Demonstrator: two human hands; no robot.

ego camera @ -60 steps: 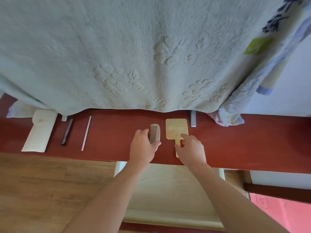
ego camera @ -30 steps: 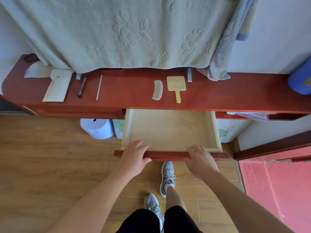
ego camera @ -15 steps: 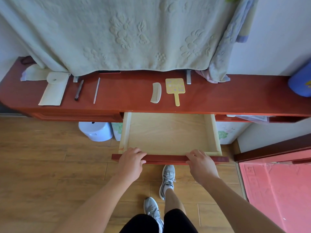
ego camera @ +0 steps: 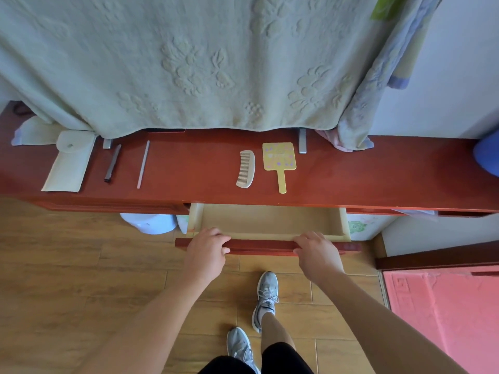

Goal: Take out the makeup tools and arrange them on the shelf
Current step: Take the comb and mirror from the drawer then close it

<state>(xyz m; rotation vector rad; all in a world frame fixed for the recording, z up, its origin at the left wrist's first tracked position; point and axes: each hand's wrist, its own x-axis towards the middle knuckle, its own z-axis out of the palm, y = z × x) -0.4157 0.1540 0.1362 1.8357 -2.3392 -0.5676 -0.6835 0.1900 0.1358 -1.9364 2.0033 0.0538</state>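
On the red shelf (ego camera: pixel 351 174) lie a white comb (ego camera: pixel 246 169), a yellow hand mirror (ego camera: pixel 279 162), a dark pen-like stick (ego camera: pixel 112 163), a thin pale stick (ego camera: pixel 143 164) and a cream pouch (ego camera: pixel 68 161). Below the shelf a wooden drawer (ego camera: pixel 270 221) stands partly out, and nothing is visible inside it. My left hand (ego camera: pixel 206 251) grips the left part of the drawer's red front (ego camera: pixel 260 247). My right hand (ego camera: pixel 318 253) grips its right part.
A pale green blanket (ego camera: pixel 189 63) hangs down to the back of the shelf. A blue object (ego camera: pixel 487 156) sits at the shelf's right end. A white bin (ego camera: pixel 149 224) stands under the shelf. My feet (ego camera: pixel 266 295) are on the wooden floor, beside a pink mat (ego camera: pixel 442 311).
Both hands left the comb and mirror on the shelf and took the drawer front. The drawer has slid inward and shows less of its inside than half a second ago.
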